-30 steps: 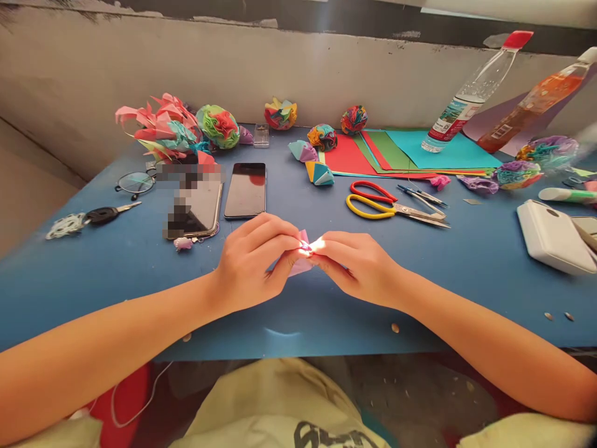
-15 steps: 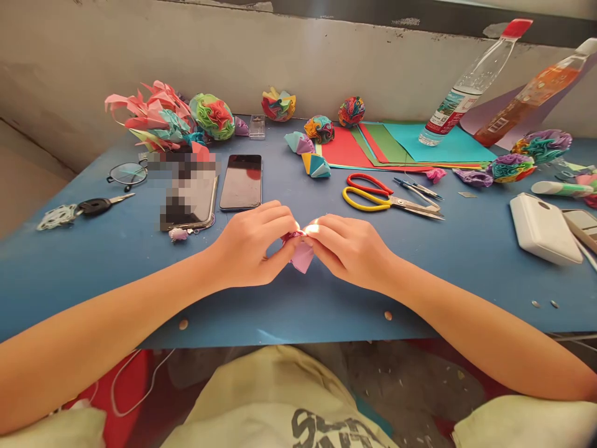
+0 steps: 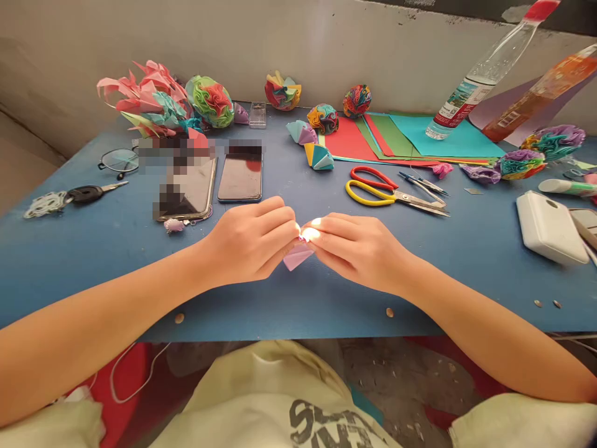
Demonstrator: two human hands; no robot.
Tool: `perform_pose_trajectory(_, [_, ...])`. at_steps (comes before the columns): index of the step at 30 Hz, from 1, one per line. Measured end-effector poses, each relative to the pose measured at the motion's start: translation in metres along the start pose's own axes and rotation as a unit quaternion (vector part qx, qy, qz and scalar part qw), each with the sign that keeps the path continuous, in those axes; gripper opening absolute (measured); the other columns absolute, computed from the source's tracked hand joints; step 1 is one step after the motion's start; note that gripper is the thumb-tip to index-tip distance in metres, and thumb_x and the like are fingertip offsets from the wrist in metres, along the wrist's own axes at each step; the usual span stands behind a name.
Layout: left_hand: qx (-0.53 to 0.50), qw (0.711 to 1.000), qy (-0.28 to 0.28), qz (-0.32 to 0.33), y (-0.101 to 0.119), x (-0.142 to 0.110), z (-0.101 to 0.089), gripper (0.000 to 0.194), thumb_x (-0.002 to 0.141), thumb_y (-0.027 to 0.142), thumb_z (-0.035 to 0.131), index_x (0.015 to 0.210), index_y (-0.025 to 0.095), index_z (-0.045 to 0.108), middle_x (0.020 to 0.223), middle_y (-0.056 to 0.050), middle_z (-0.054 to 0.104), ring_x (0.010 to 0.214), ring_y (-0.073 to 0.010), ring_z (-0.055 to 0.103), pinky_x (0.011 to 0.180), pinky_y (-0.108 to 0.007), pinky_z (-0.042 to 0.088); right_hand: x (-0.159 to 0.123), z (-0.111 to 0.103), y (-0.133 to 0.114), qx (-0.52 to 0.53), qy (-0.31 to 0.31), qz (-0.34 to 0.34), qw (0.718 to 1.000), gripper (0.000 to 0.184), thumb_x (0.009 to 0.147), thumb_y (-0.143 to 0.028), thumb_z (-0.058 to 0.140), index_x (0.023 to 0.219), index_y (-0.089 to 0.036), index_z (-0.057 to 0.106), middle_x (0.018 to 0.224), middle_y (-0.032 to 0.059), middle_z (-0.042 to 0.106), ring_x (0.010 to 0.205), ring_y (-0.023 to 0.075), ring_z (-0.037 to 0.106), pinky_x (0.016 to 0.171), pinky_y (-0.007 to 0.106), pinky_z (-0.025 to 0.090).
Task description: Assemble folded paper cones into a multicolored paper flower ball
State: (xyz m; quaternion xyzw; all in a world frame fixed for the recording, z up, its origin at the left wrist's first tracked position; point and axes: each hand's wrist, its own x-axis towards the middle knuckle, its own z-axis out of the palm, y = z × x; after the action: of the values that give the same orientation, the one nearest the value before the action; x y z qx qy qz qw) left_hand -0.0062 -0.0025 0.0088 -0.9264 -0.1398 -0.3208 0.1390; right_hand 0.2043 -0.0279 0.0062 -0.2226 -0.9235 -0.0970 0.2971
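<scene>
Between my two hands is a small piece of folded purple paper (image 3: 297, 256), held just above the blue table (image 3: 261, 311) near its front edge. My left hand (image 3: 254, 239) pinches it from the left, fingers closed. From the right, my right hand (image 3: 359, 246) pinches its upper edge with thumb and fingertips. Bright light falls on the fingertips, and they hide most of the paper's top. Beyond the right hand lie scissors (image 3: 396, 197) with one red and one yellow handle, their blades pointing right.
Two phones (image 3: 241, 177) lie beyond my left hand, with keys (image 3: 86, 194) and glasses (image 3: 120, 160) further left. Folded paper balls (image 3: 209, 101) and coloured sheets (image 3: 345, 138) line the back. Two bottles (image 3: 459, 102) and a white power bank (image 3: 550, 225) are on the right.
The purple paper has turned between my fingertips, its lower part now pointing more to the left. My left thumb has tucked in closer to the fingers. The view has shifted slightly.
</scene>
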Motion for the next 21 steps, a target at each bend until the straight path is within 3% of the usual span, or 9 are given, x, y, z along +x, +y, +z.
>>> perform_pose_trajectory(5, [0.003, 0.999, -0.019, 0.025, 0.002, -0.001, -0.001, 0.017, 0.085, 0.011, 0.042, 0.070, 0.018, 0.048, 0.065, -0.002, 0.051, 0.060, -0.0140, 0.046, 0.048, -0.025, 0.032, -0.002, 0.003, -0.003, 0.098, -0.005, 0.038, 0.994, 0.017, 0.091, -0.015, 0.046, 0.078, -0.018, 0.056, 0.079, 0.0030, 0.064, 0.068, 0.0087, 0.055, 0.057, 0.020, 0.040])
perform_pose_trajectory(9, [0.004, 1.000, -0.024, 0.016, 0.005, 0.000, -0.002, 0.020, 0.087, 0.016, 0.041, 0.069, 0.018, 0.049, 0.063, -0.001, 0.051, 0.060, -0.0140, 0.048, 0.049, -0.026, 0.029, -0.003, 0.008, -0.005, 0.095, -0.011, 0.051, 0.994, 0.021, 0.091, -0.016, 0.043, 0.072, -0.018, 0.052, 0.071, 0.0019, 0.059, 0.063, 0.0091, 0.050, 0.055, 0.021, 0.039])
perform_pose_trajectory(13, [-0.030, 0.997, -0.055, -0.045, 0.009, 0.001, -0.001, 0.023, 0.089, 0.020, 0.039, 0.070, 0.017, 0.050, 0.062, -0.002, 0.052, 0.060, -0.0148, 0.050, 0.050, -0.027, 0.030, -0.002, 0.007, -0.005, 0.019, -0.019, 0.033, 0.999, 0.018, 0.092, -0.017, 0.041, 0.077, -0.018, 0.051, 0.074, 0.0038, 0.058, 0.067, 0.0118, 0.051, 0.056, 0.024, 0.039])
perform_pose_trajectory(17, [-0.093, 0.980, -0.122, -0.127, 0.014, 0.002, 0.000, 0.033, 0.095, 0.028, 0.028, 0.079, 0.016, 0.055, 0.064, -0.001, 0.052, 0.065, -0.0147, 0.054, 0.057, -0.026, 0.035, 0.002, 0.001, -0.007, -0.114, -0.041, 0.006, 0.993, 0.020, 0.094, -0.021, 0.038, 0.079, -0.018, 0.052, 0.076, 0.0062, 0.058, 0.070, 0.0158, 0.054, 0.057, 0.028, 0.037])
perform_pose_trajectory(21, [-0.142, 0.967, -0.133, -0.165, 0.018, 0.001, 0.002, 0.036, 0.097, 0.024, 0.023, 0.085, 0.015, 0.055, 0.070, -0.002, 0.055, 0.069, -0.0165, 0.057, 0.062, -0.029, 0.039, 0.006, -0.002, -0.011, -0.172, -0.083, 0.053, 0.980, 0.032, 0.097, -0.023, 0.031, 0.073, -0.018, 0.052, 0.071, 0.0063, 0.056, 0.067, 0.0164, 0.055, 0.054, 0.030, 0.033])
